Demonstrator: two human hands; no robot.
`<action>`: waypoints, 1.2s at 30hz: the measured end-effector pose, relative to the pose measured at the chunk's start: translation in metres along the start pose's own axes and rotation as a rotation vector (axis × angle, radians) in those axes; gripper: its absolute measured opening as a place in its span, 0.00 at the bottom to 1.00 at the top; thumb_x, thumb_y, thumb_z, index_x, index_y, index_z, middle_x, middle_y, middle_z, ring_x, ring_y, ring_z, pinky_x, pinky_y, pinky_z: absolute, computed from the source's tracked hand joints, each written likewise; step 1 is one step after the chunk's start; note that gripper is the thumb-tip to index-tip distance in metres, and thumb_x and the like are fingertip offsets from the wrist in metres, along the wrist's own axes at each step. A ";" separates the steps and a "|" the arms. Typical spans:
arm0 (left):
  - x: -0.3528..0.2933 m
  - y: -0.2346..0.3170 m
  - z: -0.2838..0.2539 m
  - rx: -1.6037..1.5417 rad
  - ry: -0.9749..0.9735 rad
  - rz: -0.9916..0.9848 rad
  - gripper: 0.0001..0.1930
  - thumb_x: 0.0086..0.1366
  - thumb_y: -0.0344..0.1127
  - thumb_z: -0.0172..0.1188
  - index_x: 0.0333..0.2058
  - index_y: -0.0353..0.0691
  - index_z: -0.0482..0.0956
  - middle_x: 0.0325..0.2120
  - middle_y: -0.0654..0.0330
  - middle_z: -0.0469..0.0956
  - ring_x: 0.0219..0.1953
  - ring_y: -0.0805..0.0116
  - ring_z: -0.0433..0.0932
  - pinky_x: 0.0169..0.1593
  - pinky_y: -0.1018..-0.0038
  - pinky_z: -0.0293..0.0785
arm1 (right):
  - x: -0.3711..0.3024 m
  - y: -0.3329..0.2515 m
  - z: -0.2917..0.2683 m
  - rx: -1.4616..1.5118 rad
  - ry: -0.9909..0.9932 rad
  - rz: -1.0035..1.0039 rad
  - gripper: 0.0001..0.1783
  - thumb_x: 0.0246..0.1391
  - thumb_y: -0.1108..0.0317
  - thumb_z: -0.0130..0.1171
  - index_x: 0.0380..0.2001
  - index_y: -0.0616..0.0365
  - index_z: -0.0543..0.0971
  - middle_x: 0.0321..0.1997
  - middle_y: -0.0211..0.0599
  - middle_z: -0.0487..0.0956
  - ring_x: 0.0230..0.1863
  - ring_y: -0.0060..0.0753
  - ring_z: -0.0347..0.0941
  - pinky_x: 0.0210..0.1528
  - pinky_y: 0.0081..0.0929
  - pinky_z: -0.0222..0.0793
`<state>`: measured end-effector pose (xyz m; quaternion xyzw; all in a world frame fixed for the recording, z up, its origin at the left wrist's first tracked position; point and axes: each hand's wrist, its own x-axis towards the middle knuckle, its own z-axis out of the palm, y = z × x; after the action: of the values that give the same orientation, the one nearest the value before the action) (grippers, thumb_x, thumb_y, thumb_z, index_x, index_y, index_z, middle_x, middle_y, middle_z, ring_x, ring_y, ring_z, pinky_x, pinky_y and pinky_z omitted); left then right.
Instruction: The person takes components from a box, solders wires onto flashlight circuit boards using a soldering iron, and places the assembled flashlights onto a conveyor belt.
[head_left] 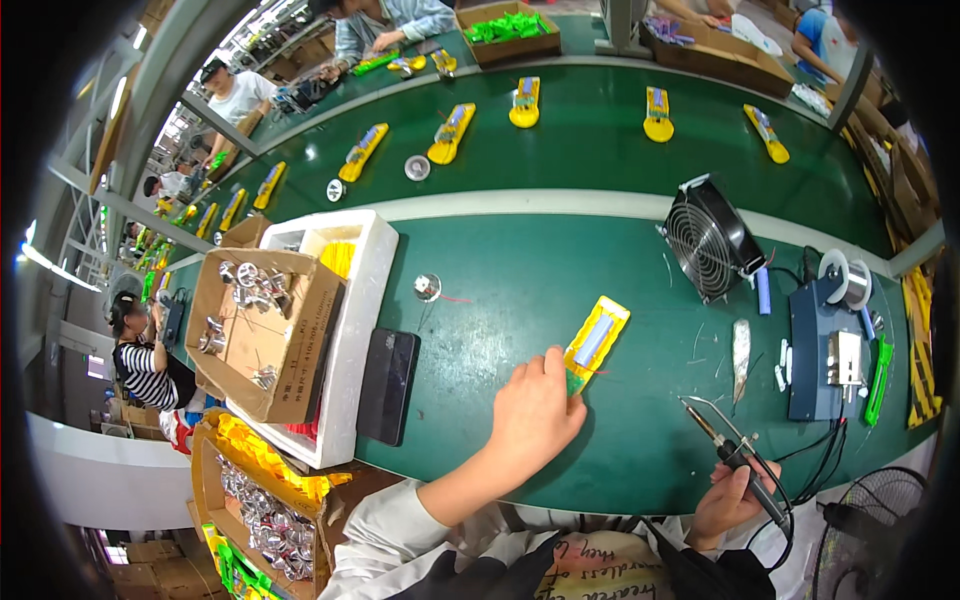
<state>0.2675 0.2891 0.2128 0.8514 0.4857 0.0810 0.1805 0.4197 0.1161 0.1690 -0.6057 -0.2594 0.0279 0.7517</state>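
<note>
One yellow casing (613, 340) in the left hand (535, 405), grip narrow on its lower end, just right of the middle of the green table (510, 260). Carries a blue cylinder (596, 340) inside; cannot tell if touching the table or just above. Holds a soldering iron (735, 456) in the right hand (730, 503), grip closed around the dark handle, tip pointing up and left, apart from the casing. To the right, a black fan (705, 245) and a blue-grey box (812, 365) near a wire spool (848, 282). To the left, a metal reflector (427, 288) and a flat black slab (388, 385) beside a white foam box (365, 290).
</note>
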 end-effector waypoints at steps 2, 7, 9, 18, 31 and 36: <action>0.019 -0.003 -0.004 0.074 -0.013 0.017 0.23 0.43 0.35 0.58 0.38 0.31 0.62 0.24 0.48 0.72 0.29 0.50 0.72 0.30 0.61 0.69 | 0.005 0.001 -0.001 -0.018 0.027 0.017 0.08 0.50 0.70 0.46 0.33 0.63 0.65 0.25 0.35 0.67 0.18 0.20 0.62 0.19 0.14 0.58; 0.137 -0.012 -0.023 0.060 0.194 0.118 0.18 0.42 0.34 0.57 0.29 0.33 0.61 0.20 0.46 0.72 0.25 0.48 0.72 0.29 0.59 0.69 | 0.007 0.000 -0.004 -0.097 0.101 0.101 0.09 0.49 0.70 0.46 0.33 0.63 0.64 0.26 0.35 0.66 0.18 0.20 0.62 0.18 0.15 0.58; 0.193 -0.020 -0.029 0.125 0.259 0.055 0.19 0.42 0.36 0.58 0.31 0.34 0.62 0.21 0.48 0.73 0.27 0.50 0.73 0.30 0.61 0.70 | 0.009 -0.005 -0.007 -0.093 0.083 0.103 0.09 0.50 0.70 0.45 0.33 0.63 0.64 0.26 0.35 0.66 0.18 0.20 0.62 0.18 0.15 0.58; 0.348 -0.040 0.024 0.169 0.403 -0.064 0.21 0.42 0.33 0.63 0.33 0.35 0.64 0.27 0.52 0.73 0.33 0.57 0.74 0.34 0.70 0.73 | 0.020 -0.013 0.002 -0.191 0.064 0.076 0.09 0.49 0.69 0.49 0.27 0.66 0.66 0.19 0.39 0.71 0.18 0.25 0.65 0.22 0.19 0.61; 0.403 -0.087 -0.018 0.218 0.215 -0.218 0.20 0.47 0.50 0.58 0.33 0.41 0.76 0.34 0.54 0.75 0.38 0.59 0.74 0.39 0.69 0.72 | 0.029 -0.008 -0.001 -0.208 0.158 0.184 0.09 0.50 0.68 0.49 0.25 0.64 0.70 0.19 0.33 0.71 0.19 0.22 0.64 0.23 0.17 0.59; 0.399 -0.086 -0.011 0.253 0.244 -0.149 0.14 0.48 0.41 0.57 0.31 0.38 0.76 0.33 0.52 0.76 0.35 0.58 0.75 0.38 0.69 0.72 | 0.031 -0.008 -0.007 -0.180 0.124 0.164 0.08 0.50 0.69 0.50 0.27 0.64 0.70 0.19 0.33 0.71 0.19 0.21 0.64 0.23 0.16 0.60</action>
<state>0.4012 0.6733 0.1752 0.8129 0.5720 0.1085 0.0172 0.4472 0.1191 0.1864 -0.6905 -0.1636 0.0283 0.7040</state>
